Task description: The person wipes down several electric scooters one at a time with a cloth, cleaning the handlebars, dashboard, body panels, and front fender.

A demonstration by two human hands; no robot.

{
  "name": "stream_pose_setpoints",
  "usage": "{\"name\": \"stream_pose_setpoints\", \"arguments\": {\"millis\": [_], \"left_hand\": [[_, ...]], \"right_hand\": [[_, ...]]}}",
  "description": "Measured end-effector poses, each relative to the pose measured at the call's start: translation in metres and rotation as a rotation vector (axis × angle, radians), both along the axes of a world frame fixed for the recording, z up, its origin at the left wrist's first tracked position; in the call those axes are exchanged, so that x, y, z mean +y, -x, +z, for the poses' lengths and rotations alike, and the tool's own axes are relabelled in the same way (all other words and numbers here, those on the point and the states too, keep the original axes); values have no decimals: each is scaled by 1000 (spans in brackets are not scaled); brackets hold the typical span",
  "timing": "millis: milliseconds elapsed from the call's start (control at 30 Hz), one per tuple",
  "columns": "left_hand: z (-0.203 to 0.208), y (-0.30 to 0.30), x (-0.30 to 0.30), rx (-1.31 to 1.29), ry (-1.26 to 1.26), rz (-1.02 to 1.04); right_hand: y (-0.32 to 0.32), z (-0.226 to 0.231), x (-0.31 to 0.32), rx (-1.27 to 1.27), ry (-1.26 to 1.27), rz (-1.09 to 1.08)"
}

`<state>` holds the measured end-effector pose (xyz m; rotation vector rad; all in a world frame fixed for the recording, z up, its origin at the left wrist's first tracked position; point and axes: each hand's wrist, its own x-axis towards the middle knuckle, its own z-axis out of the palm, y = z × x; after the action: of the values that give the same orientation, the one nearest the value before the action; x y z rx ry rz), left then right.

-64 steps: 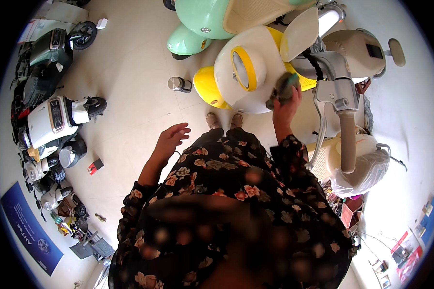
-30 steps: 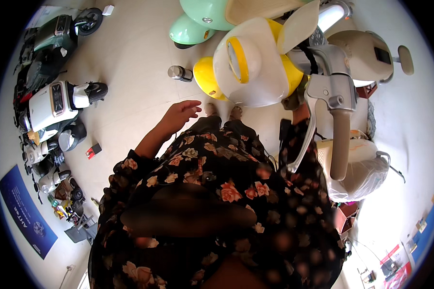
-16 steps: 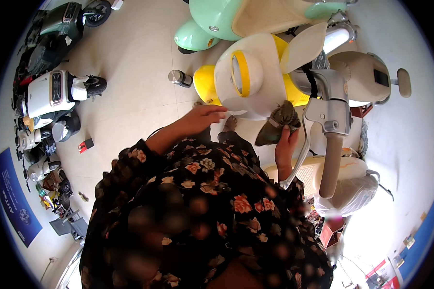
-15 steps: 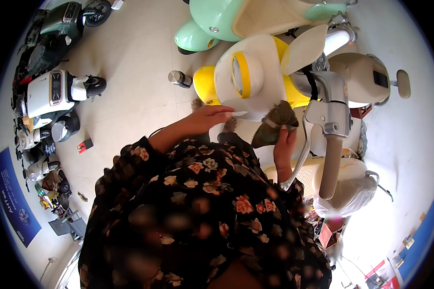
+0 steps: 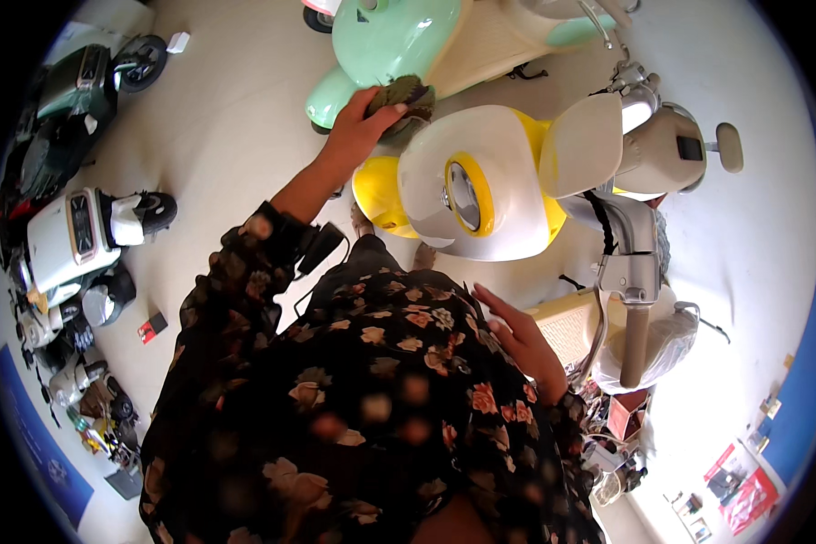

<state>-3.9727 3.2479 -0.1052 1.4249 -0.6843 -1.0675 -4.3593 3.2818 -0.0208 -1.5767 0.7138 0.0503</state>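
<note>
My left hand [image 5: 358, 127] reaches forward and presses a dark green cloth [image 5: 406, 93] against the top edge of a white and yellow scooter's front panel [image 5: 462, 181]. The cloth lies right beside the mint green scooter [image 5: 390, 36] behind it. My right hand [image 5: 517, 337] hangs lower, by my flowered sleeve, with its fingers spread and nothing in it. It is close to the scooter's beige footboard [image 5: 571, 326]. The scooter's grey handlebar column [image 5: 633, 272] rises just to the right of that hand.
Parked scooters line the left side, among them a white one [image 5: 72, 240] and a dark green one [image 5: 72, 100]. A small red object [image 5: 152, 326] lies on the pale floor. A plastic-wrapped seat [image 5: 666, 340] and clutter sit at the right.
The cloth was in my right hand; now my left hand holds it and has reached up to the top of the front panel. My right hand has dropped, empty.
</note>
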Motion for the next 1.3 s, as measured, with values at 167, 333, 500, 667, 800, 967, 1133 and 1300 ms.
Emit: {"name": "stream_pose_setpoints", "arguments": {"millis": [167, 333, 500, 667, 800, 967, 1133, 1300], "left_hand": [[-35, 22, -70, -205, -12, -274], [-61, 93, -134, -561, 333, -573], [-107, 91, -149, -472, 369, -468], [-206, 57, -132, -1, 26, -126], [-273, 24, -109, 151, -164, -116], [-234, 34, -92, 12, -465, -68], [-146, 81, -116, -195, 144, -298], [-186, 56, -121, 70, -130, -139]], "right_hand": [[-9, 51, 18, 36, -148, -115], [-7, 125, 33, 250, -224, -209], [14, 195, 42, 17, -112, -513], [20, 186, 1, 354, 870, -909], [28, 142, -68, 494, 854, -776], [22, 94, -92, 479, 596, -787], [22, 84, -93, 499, 647, -799], [23, 84, -96, 568, 710, -752]]}}
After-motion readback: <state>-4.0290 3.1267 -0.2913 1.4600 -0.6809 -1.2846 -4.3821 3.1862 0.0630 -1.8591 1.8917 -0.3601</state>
